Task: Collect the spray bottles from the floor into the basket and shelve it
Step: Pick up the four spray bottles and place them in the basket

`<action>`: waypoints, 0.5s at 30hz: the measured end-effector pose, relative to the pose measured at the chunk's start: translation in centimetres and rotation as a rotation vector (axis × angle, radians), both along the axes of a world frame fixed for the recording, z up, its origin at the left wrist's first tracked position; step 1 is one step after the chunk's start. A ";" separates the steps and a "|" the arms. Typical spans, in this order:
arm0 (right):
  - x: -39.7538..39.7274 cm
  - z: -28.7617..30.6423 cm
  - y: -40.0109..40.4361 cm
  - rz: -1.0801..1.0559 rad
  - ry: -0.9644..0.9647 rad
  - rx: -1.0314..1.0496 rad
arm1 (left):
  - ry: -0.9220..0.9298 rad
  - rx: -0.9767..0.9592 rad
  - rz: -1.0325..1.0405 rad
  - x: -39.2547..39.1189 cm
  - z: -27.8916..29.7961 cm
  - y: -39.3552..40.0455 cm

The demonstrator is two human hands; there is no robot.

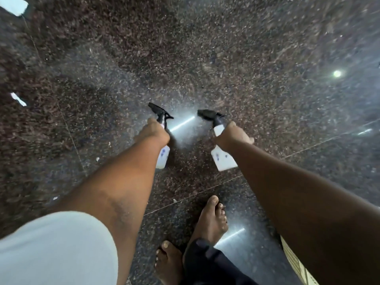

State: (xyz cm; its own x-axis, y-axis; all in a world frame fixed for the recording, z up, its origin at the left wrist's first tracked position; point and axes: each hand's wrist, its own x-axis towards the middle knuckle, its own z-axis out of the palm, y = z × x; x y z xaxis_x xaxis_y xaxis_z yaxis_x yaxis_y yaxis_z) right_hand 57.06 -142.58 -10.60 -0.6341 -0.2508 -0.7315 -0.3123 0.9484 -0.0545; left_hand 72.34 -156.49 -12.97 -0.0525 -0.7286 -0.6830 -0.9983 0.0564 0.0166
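Observation:
I hold two white spray bottles with black trigger heads over the dark speckled floor. My left hand (pixel 153 131) grips the neck of the left spray bottle (pixel 163 158), whose body hangs below my fist and whose nozzle points up and left. My right hand (pixel 231 136) grips the neck of the right spray bottle (pixel 223 159), its black head pointing left. Both bottles are lifted off the floor, side by side, a short gap apart. No basket shows in full; a woven, pale edge (pixel 296 262) peeks out under my right forearm.
Polished dark granite floor (pixel 205 48) fills the view, with light reflections. My bare feet (pixel 207 223) stand at the bottom centre. Small white scraps (pixel 18 99) lie at the left, and a white object (pixel 13 5) sits in the top left corner.

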 end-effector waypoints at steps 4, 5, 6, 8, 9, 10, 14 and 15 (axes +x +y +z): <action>1.4 -0.1 3.9 -0.005 -0.037 0.121 | 0.074 0.078 0.093 1.3 0.1 4.5; 1.4 0.4 4.8 -0.007 -0.041 0.139 | 0.093 0.113 0.112 1.6 0.6 5.4; 1.5 1.1 5.7 -0.020 -0.054 0.135 | 0.102 0.141 0.110 1.9 1.3 6.3; 1.7 3.3 7.6 -0.070 -0.093 0.075 | 0.114 0.172 0.083 2.3 3.4 8.0; 1.9 4.4 8.4 -0.084 -0.103 0.038 | 0.130 0.181 0.091 2.5 4.3 8.8; 2.2 6.1 9.4 -0.092 -0.095 -0.001 | 0.158 0.185 0.107 2.6 5.7 9.7; 3.4 14.2 15.5 -0.170 -0.041 -0.155 | 0.256 0.127 0.085 2.7 13.4 14.4; 3.7 16.4 17.8 -0.213 -0.042 -0.191 | 0.294 0.133 0.056 2.8 15.6 15.9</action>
State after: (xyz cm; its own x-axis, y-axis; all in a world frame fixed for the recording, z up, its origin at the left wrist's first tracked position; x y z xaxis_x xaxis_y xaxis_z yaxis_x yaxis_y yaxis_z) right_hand 60.71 -124.83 5.78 -0.6573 -0.2510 -0.7106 -0.1013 0.9638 -0.2468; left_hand 75.10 -140.56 2.58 -0.2243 -0.6409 -0.7341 -0.9511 -0.0204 0.3083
